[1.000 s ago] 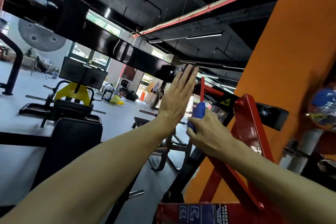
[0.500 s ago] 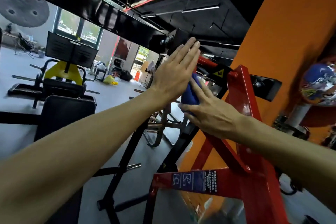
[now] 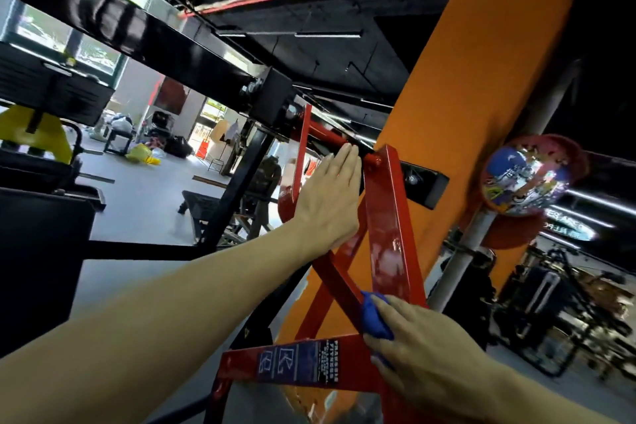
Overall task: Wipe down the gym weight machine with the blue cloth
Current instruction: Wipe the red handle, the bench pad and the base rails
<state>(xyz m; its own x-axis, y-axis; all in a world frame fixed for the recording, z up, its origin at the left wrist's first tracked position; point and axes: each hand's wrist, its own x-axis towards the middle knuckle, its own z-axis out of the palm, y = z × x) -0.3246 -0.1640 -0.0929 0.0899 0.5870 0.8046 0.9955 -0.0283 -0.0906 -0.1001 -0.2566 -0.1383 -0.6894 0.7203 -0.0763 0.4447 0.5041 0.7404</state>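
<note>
Right hand [image 3: 426, 351] clamps the bunched blue cloth [image 3: 375, 320] against the red frame [image 3: 389, 217] where its diagonal brace meets the labelled crossbar, left hand [image 3: 330, 196] flat and open up top; wiping looks mid-way, black beam [image 3: 137, 31] untouched.

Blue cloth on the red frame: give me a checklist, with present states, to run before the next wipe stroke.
1. Blue cloth gripped by right hand: ok.
2. Cloth touching the diagonal red brace: ok.
3. Left hand flat against the upper red frame, fingers straight: ok.
4. Stroke path down the brace free of obstacles: cannot tell; the hand hides it.
5. Label sticker on the crossbar wiped: cannot tell.
</note>
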